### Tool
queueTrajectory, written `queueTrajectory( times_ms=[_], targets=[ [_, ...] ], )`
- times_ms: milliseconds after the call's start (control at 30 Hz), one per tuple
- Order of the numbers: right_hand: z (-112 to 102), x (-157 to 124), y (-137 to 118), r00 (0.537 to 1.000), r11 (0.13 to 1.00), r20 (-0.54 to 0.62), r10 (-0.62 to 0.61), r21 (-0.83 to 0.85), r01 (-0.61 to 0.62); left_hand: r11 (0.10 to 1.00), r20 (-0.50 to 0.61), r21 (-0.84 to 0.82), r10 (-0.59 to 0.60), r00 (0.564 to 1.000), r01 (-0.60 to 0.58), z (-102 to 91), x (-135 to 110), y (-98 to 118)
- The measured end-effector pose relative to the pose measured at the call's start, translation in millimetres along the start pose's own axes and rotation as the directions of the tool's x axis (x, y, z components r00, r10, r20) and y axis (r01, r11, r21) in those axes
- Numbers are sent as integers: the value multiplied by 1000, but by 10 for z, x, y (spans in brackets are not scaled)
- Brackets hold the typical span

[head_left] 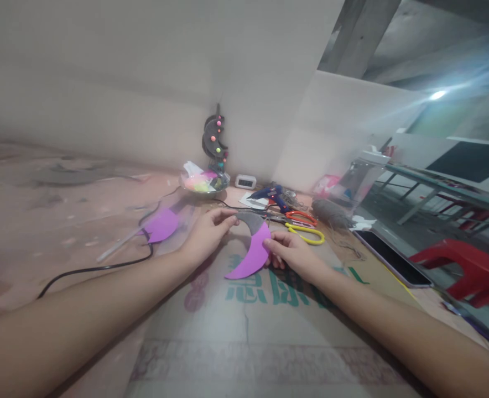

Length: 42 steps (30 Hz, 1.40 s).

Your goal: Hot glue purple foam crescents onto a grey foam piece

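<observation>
A crescent moon cutout, grey in its upper part (250, 221) and purple in its lower part (253, 254), is held between my two hands above a printed cardboard sheet (228, 326). My left hand (217, 226) pinches the grey upper tip between thumb and fingers. At the purple outer edge, my right hand (288, 251) grips the crescent with its thumb in front and the other fingers partly hidden behind. Whether the purple and grey parts are joined or only overlap, I cannot tell.
Behind my hands lie yellow-handled scissors (311, 235), orange-handled scissors (302, 217) and a blue glue gun (271, 193). Grey yarn (331, 213) and a phone (394, 257) are at the right. A purple scrap (161, 225) and a black cable (99, 268) lie left.
</observation>
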State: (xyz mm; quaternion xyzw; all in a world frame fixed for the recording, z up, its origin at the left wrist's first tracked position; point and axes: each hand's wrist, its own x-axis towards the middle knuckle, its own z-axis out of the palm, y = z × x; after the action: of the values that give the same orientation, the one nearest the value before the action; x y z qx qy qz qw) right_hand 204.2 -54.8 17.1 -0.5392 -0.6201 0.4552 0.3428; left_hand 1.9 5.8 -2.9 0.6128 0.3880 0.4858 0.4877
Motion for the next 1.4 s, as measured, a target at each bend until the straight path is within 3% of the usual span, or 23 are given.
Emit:
queueTrajectory(
  times_ms=[333,667,1233,1400],
  targets=[
    [-18,15,51,1000,1000,10,-22,-7,22,1000,-14,17,-17,1000,18,-8,1,1],
    [-12,14,41,1000,1000,-2,-15,-19,15,995,-27,81,68,997,-66,-19,30,-84],
    [-26,29,79,1000,999,-1,-26,-23,26,993,-36,92,74,997,-70,-24,30,-86],
    [-8,12,27,1000,1000,-17,-6,-20,5,995,34,97,29,999,-32,-6,-21,-7]
  ],
)
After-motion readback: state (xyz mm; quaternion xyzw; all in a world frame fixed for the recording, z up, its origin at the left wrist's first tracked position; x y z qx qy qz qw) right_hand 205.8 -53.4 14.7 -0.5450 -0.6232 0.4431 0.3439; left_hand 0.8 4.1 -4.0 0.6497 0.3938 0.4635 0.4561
